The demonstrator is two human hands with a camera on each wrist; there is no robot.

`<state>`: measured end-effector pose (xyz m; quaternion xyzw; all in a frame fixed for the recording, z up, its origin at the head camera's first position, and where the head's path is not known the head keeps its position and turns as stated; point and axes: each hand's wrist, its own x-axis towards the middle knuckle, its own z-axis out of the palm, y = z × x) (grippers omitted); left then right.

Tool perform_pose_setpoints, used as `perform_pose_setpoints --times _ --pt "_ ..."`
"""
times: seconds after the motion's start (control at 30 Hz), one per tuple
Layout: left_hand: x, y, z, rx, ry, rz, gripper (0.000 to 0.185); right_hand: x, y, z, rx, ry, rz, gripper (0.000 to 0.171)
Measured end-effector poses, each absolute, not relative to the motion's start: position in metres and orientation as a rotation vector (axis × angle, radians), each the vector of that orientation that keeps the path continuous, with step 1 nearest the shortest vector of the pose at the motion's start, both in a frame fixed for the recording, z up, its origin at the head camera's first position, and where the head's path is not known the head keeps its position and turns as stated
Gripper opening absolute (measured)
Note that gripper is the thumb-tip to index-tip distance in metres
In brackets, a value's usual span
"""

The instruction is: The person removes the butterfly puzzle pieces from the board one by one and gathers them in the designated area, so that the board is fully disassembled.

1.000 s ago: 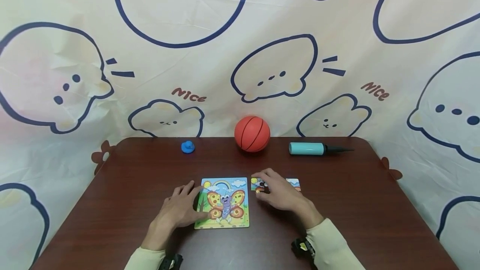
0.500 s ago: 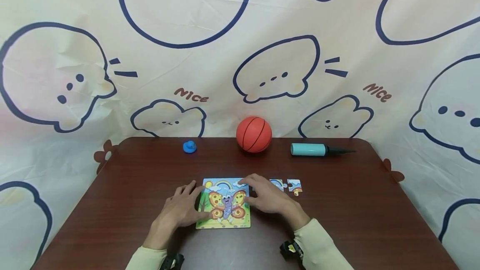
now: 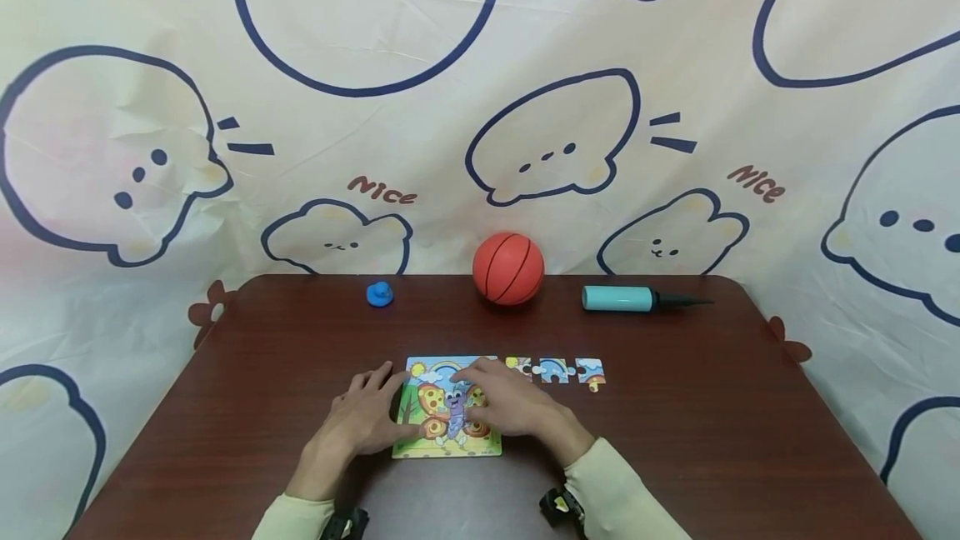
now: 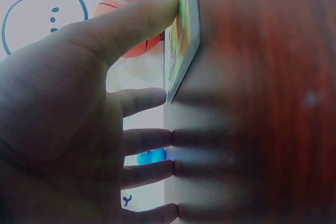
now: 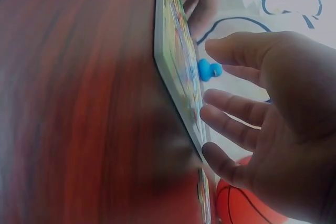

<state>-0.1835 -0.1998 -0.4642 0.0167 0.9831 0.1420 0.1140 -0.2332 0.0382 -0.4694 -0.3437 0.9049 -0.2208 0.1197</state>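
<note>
A square butterfly jigsaw puzzle (image 3: 450, 433) lies flat in the middle of the table. My left hand (image 3: 360, 422) rests at its left edge, thumb on the picture and the other fingers spread with their tips down on the table beyond the edge. Over the right half of the picture hovers my right hand (image 3: 513, 402), hiding part of a wing. In the right wrist view the right hand's fingers (image 5: 231, 124) are loosely bent close above the puzzle, with nothing between them. Right of the puzzle, three jigsaw pieces (image 3: 554, 371) lie in a row.
Along the table's (image 3: 712, 423) back edge sit a small blue rubber duck (image 3: 379, 294), a red basketball (image 3: 508, 268) and a teal hand pump (image 3: 618, 299) with a black nozzle. Behind them hangs a cloth (image 3: 435, 140) printed with cartoon outlines.
My right hand has moved left from the jigsaw pieces to over the puzzle, uncovering the row of pieces. The left hand has stayed at the puzzle's left edge.
</note>
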Motion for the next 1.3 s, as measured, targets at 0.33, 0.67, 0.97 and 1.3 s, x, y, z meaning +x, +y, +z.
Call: perform_pose_setpoints --times 0.33,0.67,0.97,1.3 --pt "-0.185 -0.201 -0.465 0.06 2.875 0.42 0.095 -0.228 0.015 -0.472 -1.076 2.738 -0.512 0.047" --pt "-0.184 -0.201 -0.463 0.063 2.869 0.427 0.095 -0.227 -0.005 -0.472 -0.95 2.791 -0.437 0.046" --pt "-0.184 -0.202 -0.462 0.067 2.877 0.423 0.094 -0.226 -0.015 -0.47 -0.905 2.811 -0.408 0.045" --pt "-0.184 -0.201 -0.465 0.068 2.884 0.425 0.093 -0.228 -0.014 -0.473 -0.844 2.771 -0.531 0.033"
